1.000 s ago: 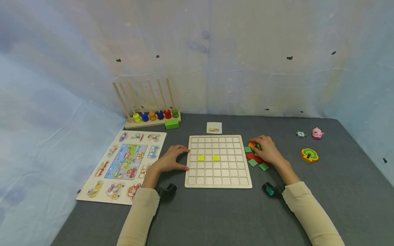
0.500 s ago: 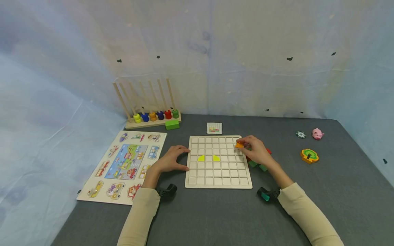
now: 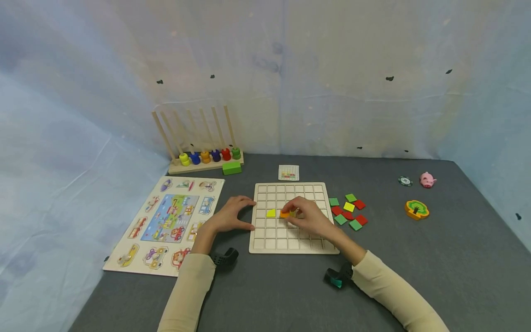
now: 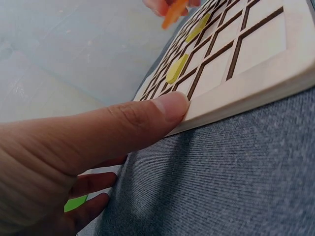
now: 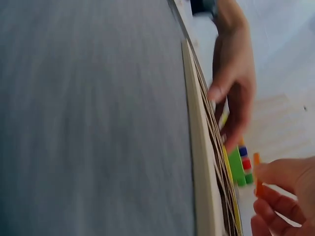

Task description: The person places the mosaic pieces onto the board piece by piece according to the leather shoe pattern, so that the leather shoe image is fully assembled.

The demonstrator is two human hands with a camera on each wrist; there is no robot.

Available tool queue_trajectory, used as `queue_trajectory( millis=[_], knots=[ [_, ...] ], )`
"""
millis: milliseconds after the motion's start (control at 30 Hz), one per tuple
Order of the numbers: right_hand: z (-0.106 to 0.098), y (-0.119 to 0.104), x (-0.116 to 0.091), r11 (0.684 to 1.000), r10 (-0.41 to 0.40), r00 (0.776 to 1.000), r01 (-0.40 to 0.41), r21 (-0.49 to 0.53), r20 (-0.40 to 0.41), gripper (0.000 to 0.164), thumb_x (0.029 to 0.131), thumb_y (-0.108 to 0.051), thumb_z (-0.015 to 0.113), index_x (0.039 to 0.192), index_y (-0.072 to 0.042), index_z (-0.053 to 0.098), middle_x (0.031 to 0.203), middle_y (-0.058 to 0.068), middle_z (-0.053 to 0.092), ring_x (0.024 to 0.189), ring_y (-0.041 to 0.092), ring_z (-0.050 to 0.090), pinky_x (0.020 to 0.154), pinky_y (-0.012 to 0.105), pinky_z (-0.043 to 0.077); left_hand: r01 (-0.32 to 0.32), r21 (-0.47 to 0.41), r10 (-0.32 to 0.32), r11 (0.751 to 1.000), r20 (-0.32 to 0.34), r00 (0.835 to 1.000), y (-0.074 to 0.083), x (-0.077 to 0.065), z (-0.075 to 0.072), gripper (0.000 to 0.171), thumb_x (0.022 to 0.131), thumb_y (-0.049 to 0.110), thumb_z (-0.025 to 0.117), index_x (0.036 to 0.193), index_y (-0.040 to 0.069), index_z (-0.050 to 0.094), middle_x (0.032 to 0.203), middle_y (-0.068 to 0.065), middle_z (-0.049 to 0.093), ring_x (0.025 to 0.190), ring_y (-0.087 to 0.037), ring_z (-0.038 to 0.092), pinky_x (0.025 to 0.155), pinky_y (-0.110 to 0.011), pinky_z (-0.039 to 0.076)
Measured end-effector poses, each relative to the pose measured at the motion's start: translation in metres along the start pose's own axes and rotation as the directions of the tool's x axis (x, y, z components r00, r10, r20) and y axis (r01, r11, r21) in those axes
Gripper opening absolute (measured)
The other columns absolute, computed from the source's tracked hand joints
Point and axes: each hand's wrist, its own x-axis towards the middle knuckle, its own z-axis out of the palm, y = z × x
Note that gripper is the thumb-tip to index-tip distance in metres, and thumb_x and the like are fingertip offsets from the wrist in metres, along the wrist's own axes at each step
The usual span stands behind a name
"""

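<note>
My right hand point(image 3: 310, 218) pinches a small orange tile point(image 3: 284, 215) between thumb and fingers. It hovers over the middle of a wooden grid board point(image 3: 269, 244); in the left wrist view the orange tile point(image 4: 173, 14) is above the surface. Two yellow pieces with a curved edge lie in the grid; the left one point(image 3: 271, 213) shows plainly, while the other is mostly behind the right hand. My left hand point(image 3: 229, 216) rests at the board's left edge, thumb and fingers spread apart, the thumb point(image 4: 170, 105) touching the rim.
Right of the board lie loose green, red and yellow tiles point(image 3: 349, 207). A pattern card point(image 3: 288, 173) sits behind it. At left are a picture puzzle point(image 3: 166, 226), a peg stacker point(image 3: 206, 165) and a green block point(image 3: 232, 168). A tree piece point(image 3: 416, 210), pig point(image 3: 427, 180) and chip point(image 3: 405, 180) lie far right.
My right hand has picked the orange tile from the loose tiles and carried it left over the board's middle. The left hand has stayed at the board's edge.
</note>
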Motion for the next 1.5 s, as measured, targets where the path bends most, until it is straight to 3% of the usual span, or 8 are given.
queue_trajectory(
  millis=[200, 433, 767, 900, 1033, 1267, 1500],
  knots=[
    [0.022, -0.008, 0.009, 0.995, -0.075, 0.997, 0.077, -0.069, 0.034, 0.012, 0.079, -0.007, 0.073, 0.089, -0.008, 0.068, 0.091, 0.003, 0.065, 0.087, 0.017, 0.056, 0.075, 0.031, 0.046, 0.0, 0.0, 0.0, 1.0, -0.005, 1.0, 0.0, 0.0, 0.0, 0.07, 0.075, 0.038, 0.077, 0.134, 0.013, 0.049, 0.14, -0.009, 0.039, 0.131, -0.029, 0.028, 0.106, -0.052, 0.026],
    [0.032, -0.01, 0.011, 0.98, -0.128, 0.99, 0.135, -0.147, 0.053, 0.007, 0.079, -0.011, 0.074, 0.085, -0.011, 0.071, 0.091, 0.001, 0.068, 0.088, 0.016, 0.055, 0.083, 0.033, 0.043, -0.005, -0.006, 0.005, 1.0, -0.006, 1.0, 0.0, 0.0, -0.001, 0.069, 0.075, 0.037, 0.077, 0.134, 0.013, 0.049, 0.139, -0.009, 0.039, 0.131, -0.029, 0.028, 0.105, -0.052, 0.026],
    [0.035, -0.013, 0.01, 0.959, -0.081, 0.997, 0.076, -0.272, -0.005, 0.004, 0.079, -0.017, 0.075, 0.081, -0.014, 0.075, 0.092, -0.001, 0.067, 0.088, 0.016, 0.053, 0.078, 0.032, 0.047, -0.007, -0.004, 0.007, 1.0, -0.007, 1.0, 0.002, -0.001, -0.002, 0.069, 0.076, 0.036, 0.077, 0.134, 0.012, 0.05, 0.139, -0.01, 0.04, 0.13, -0.03, 0.029, 0.105, -0.052, 0.026],
    [0.032, -0.013, 0.01, 0.959, -0.08, 0.997, 0.079, -0.274, 0.007, 0.005, 0.079, -0.017, 0.075, 0.083, -0.014, 0.075, 0.093, 0.0, 0.065, 0.09, 0.017, 0.053, 0.079, 0.032, 0.047, -0.001, -0.003, 0.001, 1.0, -0.007, 1.0, 0.002, -0.001, -0.001, 0.069, 0.075, 0.036, 0.077, 0.134, 0.012, 0.05, 0.139, -0.009, 0.04, 0.13, -0.03, 0.029, 0.105, -0.052, 0.026],
    [0.021, -0.014, 0.008, 0.971, -0.075, 0.997, 0.079, -0.228, 0.024, 0.011, 0.082, -0.015, 0.072, 0.091, -0.011, 0.072, 0.095, 0.004, 0.061, 0.087, 0.019, 0.055, 0.075, 0.032, 0.047, -0.001, -0.004, 0.001, 1.0, -0.004, 1.0, 0.002, -0.001, -0.001, 0.069, 0.075, 0.037, 0.077, 0.134, 0.012, 0.05, 0.139, -0.01, 0.04, 0.13, -0.03, 0.029, 0.105, -0.052, 0.026],
    [-0.017, -0.001, -0.005, 0.989, -0.021, 1.0, 0.022, -0.146, 0.008, 0.018, 0.085, -0.013, 0.068, 0.102, -0.007, 0.069, 0.102, 0.006, 0.058, 0.081, 0.02, 0.057, 0.067, 0.032, 0.049, -0.001, 0.001, 0.001, 1.0, -0.002, 1.0, 0.001, -0.001, -0.001, 0.07, 0.075, 0.037, 0.077, 0.134, 0.013, 0.049, 0.14, -0.009, 0.039, 0.131, -0.03, 0.028, 0.106, -0.052, 0.025],
    [-0.059, 0.02, -0.03, 0.988, -0.004, 0.999, -0.004, -0.154, -0.052, 0.018, 0.085, -0.007, 0.068, 0.103, -0.004, 0.068, 0.103, 0.009, 0.058, 0.077, 0.02, 0.055, 0.06, 0.03, 0.048, -0.004, 0.008, 0.004, 1.0, -0.003, 1.0, 0.0, -0.001, 0.0, 0.07, 0.075, 0.038, 0.077, 0.135, 0.013, 0.049, 0.14, -0.01, 0.039, 0.131, -0.03, 0.028, 0.106, -0.051, 0.026]
  ],
)
